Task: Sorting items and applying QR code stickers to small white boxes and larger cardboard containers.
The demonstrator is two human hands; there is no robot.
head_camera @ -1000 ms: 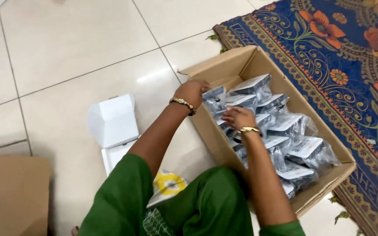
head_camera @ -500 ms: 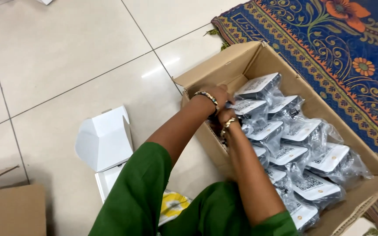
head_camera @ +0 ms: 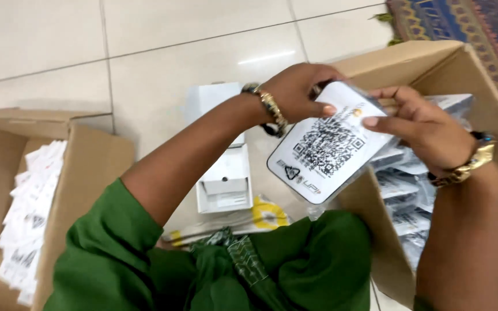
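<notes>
Both hands hold one white flat device (head_camera: 325, 148) with a square code pattern, wrapped in clear plastic, lifted above the near wall of a cardboard box (head_camera: 433, 63). My left hand (head_camera: 298, 92) grips its top left edge. My right hand (head_camera: 419, 128) grips its top right edge. Each wrist wears a gold bracelet. Inside the box lie several more plastic-wrapped devices (head_camera: 407, 198).
An open small white box (head_camera: 223, 184) and its white lid (head_camera: 211, 99) lie on the tiled floor between my arms. A second cardboard box (head_camera: 90, 167) at the left holds a stack of white cards (head_camera: 30, 219). A patterned blue rug (head_camera: 468, 26) is at the top right.
Both hands have come up out of the right box with one wrapped device in them. The view has swung left, and the left cardboard box now shows.
</notes>
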